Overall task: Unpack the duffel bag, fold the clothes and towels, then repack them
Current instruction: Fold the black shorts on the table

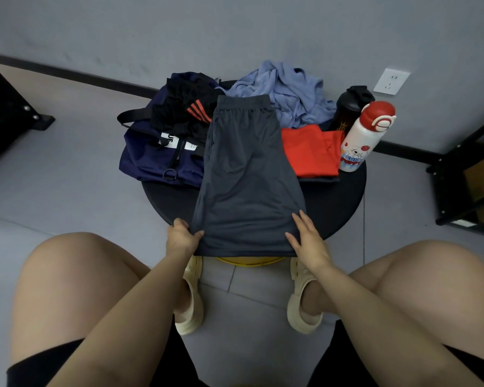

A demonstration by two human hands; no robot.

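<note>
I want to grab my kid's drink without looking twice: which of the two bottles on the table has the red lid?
The white bottle with the cartoon print, standing nearer the table's edge. The black bottle behind it is dark all over.

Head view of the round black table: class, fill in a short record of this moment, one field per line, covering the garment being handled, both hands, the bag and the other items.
Garment in hand: dark grey shorts, laid flat, folded lengthwise
Left hand: pinches near hem corner
Right hand: flat on hem
Bag: navy duffel bag, black clothes on top
Folded: red garment
Unfolded: light blue cloth
Bottles: white bottle with red lid; black bottle
</note>
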